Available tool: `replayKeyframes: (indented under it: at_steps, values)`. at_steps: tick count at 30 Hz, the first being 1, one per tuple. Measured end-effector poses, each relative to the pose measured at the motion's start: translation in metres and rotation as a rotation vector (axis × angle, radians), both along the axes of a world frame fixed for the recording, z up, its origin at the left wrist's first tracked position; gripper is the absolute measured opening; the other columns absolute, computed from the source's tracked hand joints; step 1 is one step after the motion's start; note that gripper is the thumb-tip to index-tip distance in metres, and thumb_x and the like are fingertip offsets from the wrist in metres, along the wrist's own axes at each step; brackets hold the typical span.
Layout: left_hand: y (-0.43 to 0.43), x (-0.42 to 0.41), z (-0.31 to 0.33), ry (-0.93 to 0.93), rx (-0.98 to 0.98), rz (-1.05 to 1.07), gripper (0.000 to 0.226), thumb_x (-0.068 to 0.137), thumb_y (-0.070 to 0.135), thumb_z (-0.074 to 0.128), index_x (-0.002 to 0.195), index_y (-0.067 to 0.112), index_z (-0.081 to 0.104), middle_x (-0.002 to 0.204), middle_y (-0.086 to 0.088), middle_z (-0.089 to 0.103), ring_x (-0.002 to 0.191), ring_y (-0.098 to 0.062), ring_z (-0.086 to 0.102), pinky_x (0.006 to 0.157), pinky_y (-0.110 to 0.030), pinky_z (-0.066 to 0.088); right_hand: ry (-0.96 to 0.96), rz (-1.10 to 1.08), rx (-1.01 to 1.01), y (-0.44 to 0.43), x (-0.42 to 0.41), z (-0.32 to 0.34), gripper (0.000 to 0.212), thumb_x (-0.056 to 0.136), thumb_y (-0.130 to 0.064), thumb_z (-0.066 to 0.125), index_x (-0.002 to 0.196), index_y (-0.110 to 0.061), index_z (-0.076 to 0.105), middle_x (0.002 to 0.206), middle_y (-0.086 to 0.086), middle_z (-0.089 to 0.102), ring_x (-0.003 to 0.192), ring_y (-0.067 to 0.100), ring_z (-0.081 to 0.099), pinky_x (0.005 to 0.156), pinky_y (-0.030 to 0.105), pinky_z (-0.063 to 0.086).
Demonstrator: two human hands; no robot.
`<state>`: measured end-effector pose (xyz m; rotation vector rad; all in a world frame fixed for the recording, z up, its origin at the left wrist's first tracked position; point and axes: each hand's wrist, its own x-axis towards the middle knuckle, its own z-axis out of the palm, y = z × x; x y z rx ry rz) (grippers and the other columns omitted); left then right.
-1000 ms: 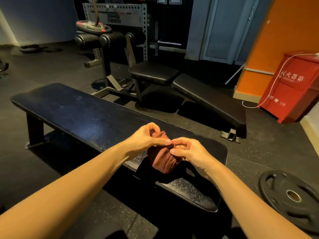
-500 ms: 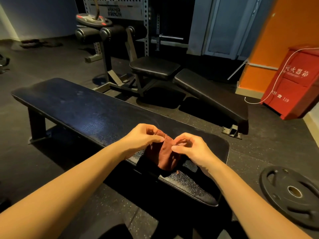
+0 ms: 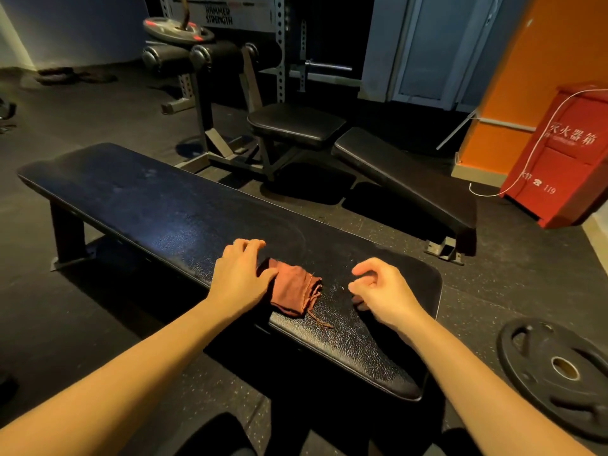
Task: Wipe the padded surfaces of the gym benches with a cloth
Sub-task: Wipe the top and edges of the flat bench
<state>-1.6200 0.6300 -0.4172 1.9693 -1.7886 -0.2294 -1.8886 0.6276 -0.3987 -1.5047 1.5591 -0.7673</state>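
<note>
A long flat black padded bench [image 3: 158,205] runs from the far left to the near right. A folded reddish-brown cloth [image 3: 294,289] with a loose thread lies on its near end. My left hand [image 3: 241,274] rests on the pad at the cloth's left edge, fingers spread and thumb against the cloth. My right hand [image 3: 381,291] hovers to the right of the cloth with fingers loosely curled, holding nothing. Behind stands a second bench with a black seat pad [image 3: 296,125] and a sloping back pad [image 3: 404,179].
A black weight plate [image 3: 559,373] lies on the rubber floor at the near right. A red fire-extinguisher box [image 3: 566,153] with a white cord stands by the orange wall. A power rack [image 3: 279,44] and a roller-pad machine with a weight plate [image 3: 177,29] stand behind.
Both hands held the cloth bunched above the bench; now it lies folded on the pad. My right hand has let go and moved right, my left hand has flattened beside it.
</note>
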Motion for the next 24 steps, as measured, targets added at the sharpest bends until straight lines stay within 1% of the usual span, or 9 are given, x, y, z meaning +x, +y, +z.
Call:
replayKeyframes:
  at_steps: [3, 6, 8, 10, 15, 18, 20, 22, 24]
  values:
    - [0.02, -0.021, -0.018, -0.162, -0.117, -0.052, 0.045, 0.097, 0.051, 0.051, 0.127, 0.02, 0.062, 0.131, -0.006, 0.057, 0.122, -0.031, 0.053, 0.101, -0.045, 0.043, 0.339, 0.046, -0.272, 0.007, -0.021, -0.009, 0.017, 0.094, -0.02, 0.064, 0.11, -0.023, 0.063, 0.102, -0.007, 0.065, 0.093, 0.012, 0.062, 0.083, 0.031, 0.048]
    - [0.027, -0.046, -0.031, -0.279, 0.103, -0.174, 0.08, 0.096, 0.06, 0.003, 0.158, 0.018, 0.031, 0.165, -0.011, 0.028, 0.154, -0.03, 0.02, 0.124, -0.045, 0.019, 0.618, 0.142, -0.433, 0.011, -0.034, -0.021, 0.032, 0.097, -0.034, 0.061, 0.126, -0.021, 0.061, 0.126, -0.007, 0.061, 0.119, 0.016, 0.055, 0.104, 0.037, 0.04]
    - [0.003, -0.03, -0.037, -0.326, 0.164, -0.205, 0.085, 0.093, 0.058, -0.008, 0.16, 0.016, 0.022, 0.168, -0.011, 0.019, 0.156, -0.031, 0.013, 0.125, -0.049, 0.018, 0.665, 0.141, -0.415, 0.012, -0.042, -0.032, 0.046, 0.1, -0.046, 0.055, 0.137, -0.019, 0.059, 0.143, -0.005, 0.056, 0.135, 0.018, 0.048, 0.115, 0.04, 0.032]
    - [-0.034, 0.001, -0.036, -0.423, 0.134, -0.169, 0.08, 0.095, 0.055, -0.004, 0.151, 0.015, 0.037, 0.157, -0.013, 0.034, 0.146, -0.034, 0.028, 0.114, -0.054, 0.031, 0.641, 0.113, -0.406, 0.015, -0.048, -0.042, 0.058, 0.1, -0.058, 0.044, 0.141, -0.019, 0.057, 0.149, -0.004, 0.052, 0.141, 0.017, 0.043, 0.12, 0.041, 0.028]
    - [-0.136, 0.015, -0.01, -0.273, 0.295, 0.106, 0.062, 0.098, 0.055, 0.028, 0.139, 0.012, 0.049, 0.144, -0.018, 0.048, 0.133, -0.037, 0.043, 0.111, -0.053, 0.036, 0.564, 0.004, -0.47, 0.012, -0.047, -0.055, 0.065, 0.099, -0.059, 0.034, 0.139, -0.015, 0.059, 0.145, -0.002, 0.056, 0.138, 0.016, 0.047, 0.119, 0.045, 0.033]
    - [-0.124, -0.072, -0.009, -0.213, 0.209, -0.123, 0.065, 0.088, 0.065, 0.033, 0.125, 0.019, 0.059, 0.134, -0.017, 0.056, 0.12, -0.036, 0.053, 0.104, -0.049, 0.044, 0.601, -0.095, -0.47, 0.011, -0.047, -0.059, 0.063, 0.099, -0.055, 0.034, 0.136, -0.012, 0.06, 0.145, 0.005, 0.056, 0.137, 0.023, 0.048, 0.117, 0.048, 0.034]
    - [-0.082, -0.12, -0.017, -0.261, 0.21, -0.416, 0.074, 0.099, 0.06, 0.027, 0.155, 0.014, 0.035, 0.164, -0.016, 0.028, 0.151, -0.034, 0.026, 0.123, -0.047, 0.022, 0.646, -0.186, -0.429, 0.012, -0.048, -0.06, 0.062, 0.101, -0.053, 0.037, 0.138, -0.007, 0.058, 0.149, 0.013, 0.051, 0.14, 0.031, 0.044, 0.116, 0.051, 0.033]
    - [-0.057, -0.113, -0.014, -0.296, 0.195, -0.585, 0.069, 0.105, 0.055, 0.023, 0.162, 0.016, 0.021, 0.17, -0.006, 0.014, 0.157, -0.028, 0.01, 0.128, -0.046, 0.012, 0.67, -0.258, -0.371, 0.013, -0.049, -0.063, 0.06, 0.103, -0.048, 0.042, 0.142, -0.003, 0.053, 0.154, 0.019, 0.044, 0.144, 0.035, 0.038, 0.117, 0.054, 0.032]
    - [-0.073, -0.073, -0.009, -0.226, 0.095, -0.554, 0.056, 0.099, 0.058, 0.029, 0.141, 0.031, 0.053, 0.142, 0.003, 0.054, 0.134, -0.028, 0.049, 0.109, -0.048, 0.042, 0.655, -0.279, -0.316, 0.013, -0.049, -0.063, 0.063, 0.1, -0.046, 0.046, 0.145, -0.003, 0.048, 0.157, 0.019, 0.039, 0.148, 0.034, 0.032, 0.12, 0.054, 0.029]
